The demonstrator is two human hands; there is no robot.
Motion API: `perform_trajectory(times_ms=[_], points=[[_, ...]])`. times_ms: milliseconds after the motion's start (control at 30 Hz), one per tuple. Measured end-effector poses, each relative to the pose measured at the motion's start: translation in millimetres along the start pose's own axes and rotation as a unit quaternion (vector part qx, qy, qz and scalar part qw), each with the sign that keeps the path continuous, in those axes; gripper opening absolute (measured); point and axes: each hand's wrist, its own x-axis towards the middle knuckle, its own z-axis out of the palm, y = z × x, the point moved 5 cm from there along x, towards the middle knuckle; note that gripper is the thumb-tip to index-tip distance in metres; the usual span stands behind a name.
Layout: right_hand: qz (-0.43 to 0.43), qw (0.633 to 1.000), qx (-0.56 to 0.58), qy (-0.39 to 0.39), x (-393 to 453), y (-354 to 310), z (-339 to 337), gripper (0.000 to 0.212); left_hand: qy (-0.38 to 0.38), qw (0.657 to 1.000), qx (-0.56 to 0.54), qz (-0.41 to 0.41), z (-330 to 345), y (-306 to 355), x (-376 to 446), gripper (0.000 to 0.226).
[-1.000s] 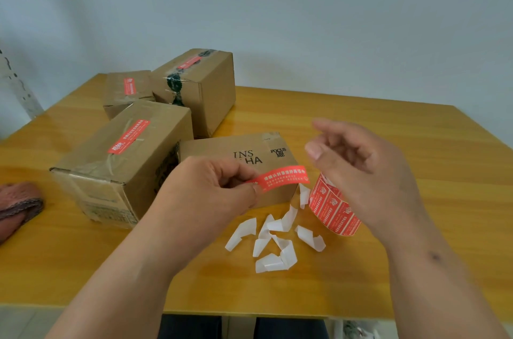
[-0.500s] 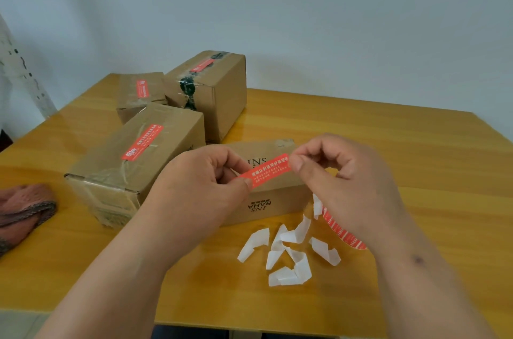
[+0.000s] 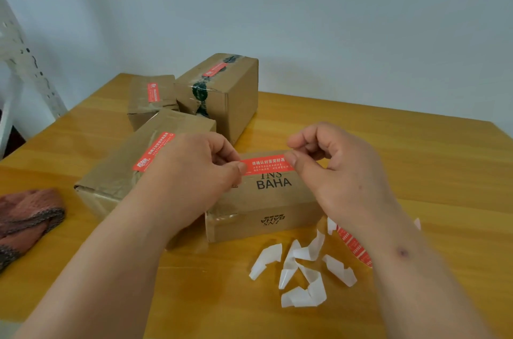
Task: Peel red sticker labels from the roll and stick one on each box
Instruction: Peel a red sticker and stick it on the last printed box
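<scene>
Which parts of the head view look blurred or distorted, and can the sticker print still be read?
Head view: the sticker is fairly sharp, its larger white print legible, the smaller lines not; the right hand and forearm are softened by motion blur near the frame edge; the table edges bow from the wide-angle lens; lighting is soft, shadows faint.

A red sticker [image 3: 267, 164] was pinched at its ends by the left hand [image 3: 200, 172] and the right hand [image 3: 344, 172], over the top of the printed box [image 3: 266, 205]. Three labelled boxes [image 3: 222, 91] were seen behind it, white backing scraps [image 3: 302, 269] and the roll [image 3: 354, 247] on the table [image 3: 416, 150].
</scene>
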Motion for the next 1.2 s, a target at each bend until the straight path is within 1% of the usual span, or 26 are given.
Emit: perform_trajectory(times_ms=[133,300,400,500,633,700,800,833,900,967,1033,1200], points=[[-0.03,0.999,-0.001,0.01,3.2,-4.4,2.8,0.004,-0.015,1.0,-0.017,-0.01,-4.9,2.7,7.0,0.014],[-0.052,0.998,-0.002,0.036,8.3,-2.2,4.8,0.008,-0.022,0.999,-0.038,-0.021,-9.0,5.3,7.9,0.017],[-0.039,0.999,-0.003,0.028,12.1,2.0,5.4,0.01,-0.019,0.997,-0.073,-0.023,-11.1,5.5,9.9,0.015],[-0.013,1.0,-0.02,0.001,16.9,8.7,8.8,0.012,-0.022,0.994,-0.104,-0.034,-9.6,3.6,13.3,0.014],[0.001,0.998,-0.055,-0.016,21.0,15.1,14.4,0.012,-0.016,0.994,-0.095,-0.042,-2.7,1.4,19.2,0.011],[0.006,0.997,-0.074,-0.025,22.4,18.4,16.8,0.01,-0.021,0.996,-0.08,-0.046,2.0,-0.5,23.8,0.01],[0.017,0.994,-0.098,-0.043,24.2,25.5,20.2,0.009,-0.042,0.996,-0.042,-0.061,11.3,-5.2,30.4,0.046],[0.021,0.993,-0.101,-0.05,24.8,27.3,21.6,0.009,-0.043,0.997,-0.026,-0.059,13.0,-6.8,32.5,0.051],[0.03,0.992,-0.105,-0.069,25.9,31.0,25.3,0.011,-0.038,0.998,0.008,-0.055,15.9,-7.7,35.7,0.047],[0.034,0.988,-0.119,-0.088,27.1,34.4,30.3,0.013,-0.031,0.996,0.076,-0.042,18.5,-6.1,38.1,0.041],[0.034,0.986,-0.132,-0.097,28.1,37.9,34.5,0.014,-0.008,0.992,0.127,-0.024,19.3,-2.3,38.9,0.036],[0.017,0.981,-0.165,-0.095,30.5,43.8,41.0,0.011,0.031,0.988,0.149,-0.015,22.7,-1.6,38.2,0.022]])
